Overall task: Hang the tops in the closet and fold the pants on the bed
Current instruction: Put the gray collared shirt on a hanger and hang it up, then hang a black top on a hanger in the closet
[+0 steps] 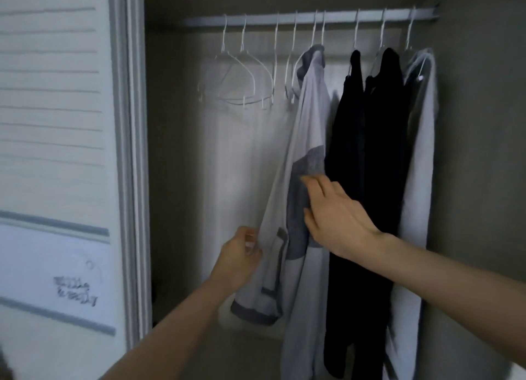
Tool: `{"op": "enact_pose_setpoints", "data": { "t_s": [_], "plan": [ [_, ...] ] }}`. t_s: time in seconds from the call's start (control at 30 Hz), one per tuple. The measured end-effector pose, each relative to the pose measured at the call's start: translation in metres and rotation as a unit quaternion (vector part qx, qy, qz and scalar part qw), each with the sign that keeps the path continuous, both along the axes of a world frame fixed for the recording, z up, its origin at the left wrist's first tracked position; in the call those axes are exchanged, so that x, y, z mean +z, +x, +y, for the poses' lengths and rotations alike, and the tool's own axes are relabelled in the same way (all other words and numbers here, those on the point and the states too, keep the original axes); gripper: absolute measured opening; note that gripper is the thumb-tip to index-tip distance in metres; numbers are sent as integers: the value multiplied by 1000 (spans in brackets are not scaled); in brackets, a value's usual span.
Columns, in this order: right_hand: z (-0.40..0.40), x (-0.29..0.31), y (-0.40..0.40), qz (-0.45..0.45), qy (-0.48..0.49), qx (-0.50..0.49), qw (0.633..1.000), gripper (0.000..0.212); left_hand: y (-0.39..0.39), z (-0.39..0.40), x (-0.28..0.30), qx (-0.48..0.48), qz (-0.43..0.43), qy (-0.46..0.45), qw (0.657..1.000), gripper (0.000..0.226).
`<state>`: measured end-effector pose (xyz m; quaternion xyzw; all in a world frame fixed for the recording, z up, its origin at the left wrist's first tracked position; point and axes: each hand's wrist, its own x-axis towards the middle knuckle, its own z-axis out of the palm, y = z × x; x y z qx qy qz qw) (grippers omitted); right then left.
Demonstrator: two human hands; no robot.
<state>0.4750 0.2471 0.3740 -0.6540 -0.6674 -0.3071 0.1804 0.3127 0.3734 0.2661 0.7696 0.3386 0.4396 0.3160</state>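
Currently a white-grey top [306,140] is hung on the rail [310,17], left of two dark tops [367,152] and a pale top [418,152]. Its left edge is pinched by the left hand [242,254]; the right hand [333,211] is laid flat on the grey front, fingers straight, nothing grasped. Empty hangers [242,78] are seen at left. Fabric should be smoothed downward gently, the hem pulled even, so the top is not dragged off its hanger. No pants or bed are shown.

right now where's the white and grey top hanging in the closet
In the head view the white and grey top hangs mid-rod, empty white hangers to its left, black tops to its right.
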Motion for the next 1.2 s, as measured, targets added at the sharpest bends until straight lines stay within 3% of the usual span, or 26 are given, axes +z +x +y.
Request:
{"op": "enact_pose_setpoints", "data": {
  "t_s": [0.13,0.37,0.6,0.9,1.2],
  "plan": [
    [-31,-30,-22,0,-43,70,997,55,-46,-59,-15,75,50,19,996,31],
    [-110,-106,-68,13,-73,196,978,53,-123,-218,-64,189,52,0,981,21],
    [-223,-193,-153,41,-147,396,906,47,-193,-409,-150,351,5,-130,927,22],
    [-351,-288,-315,52,-289,557,777,46,-303,-629,-251,563,-77,-258,781,18],
    [-522,-406,-516,-60,-448,630,632,43,-399,-861,-368,683,-152,-409,586,22]
  ]
}}
